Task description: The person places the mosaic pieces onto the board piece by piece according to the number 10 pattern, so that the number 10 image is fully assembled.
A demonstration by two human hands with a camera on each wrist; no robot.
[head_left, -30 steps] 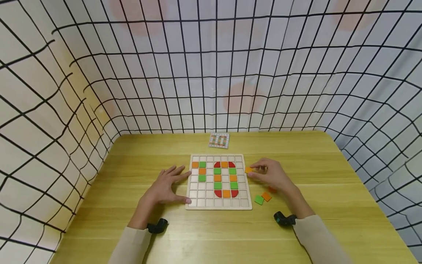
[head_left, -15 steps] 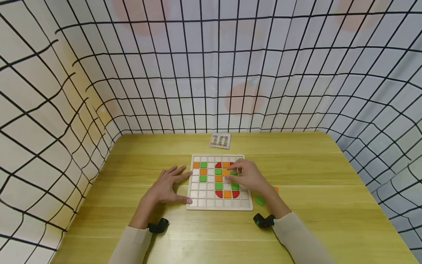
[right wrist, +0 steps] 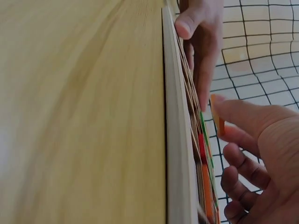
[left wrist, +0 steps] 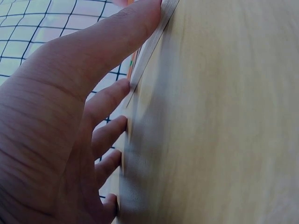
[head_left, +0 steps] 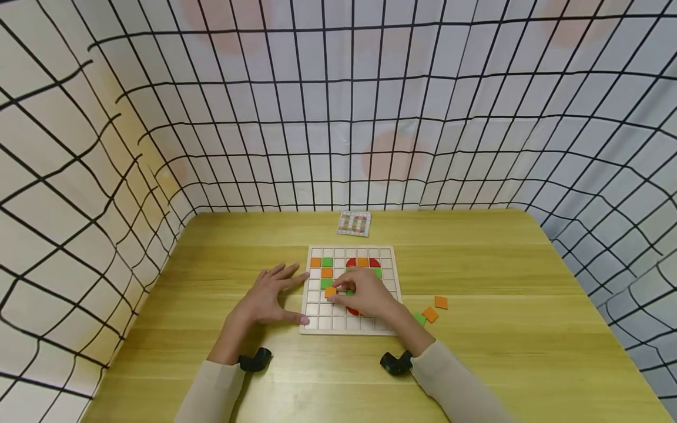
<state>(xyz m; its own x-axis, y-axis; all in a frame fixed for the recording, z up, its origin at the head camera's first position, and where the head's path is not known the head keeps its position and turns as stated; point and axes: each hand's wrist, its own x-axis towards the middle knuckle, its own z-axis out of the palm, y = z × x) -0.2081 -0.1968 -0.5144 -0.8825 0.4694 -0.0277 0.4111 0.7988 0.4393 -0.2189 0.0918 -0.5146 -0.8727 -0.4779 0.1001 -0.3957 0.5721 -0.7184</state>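
A pale wooden grid board [head_left: 317, 324] lies on the table with green, orange and red tiles set in its cells. My right hand [head_left: 365, 292] is over the board, pinching an orange square tile [head_left: 330, 292] between thumb and fingertips, just below a green tile [head_left: 327, 283] in the left part. In the right wrist view that orange tile [right wrist: 217, 114] is held close over the board's surface. My left hand [head_left: 268, 298] rests at the board's left edge with fingers spread, thumb and index fingertip on the rim. The right hand hides part of the red, green and orange ring of tiles.
Right of the board lie loose tiles: two orange squares, one the outer orange tile [head_left: 441, 302], and a green tile [head_left: 420, 318] partly behind the right forearm. A small printed pattern card [head_left: 354, 224] lies beyond the board. Black netting [head_left: 338, 123] surrounds the table [head_left: 254, 388].
My right hand has carried the orange tile from beside the board's right edge leftward across it to the left column of tiles. The left hand has stayed in place.
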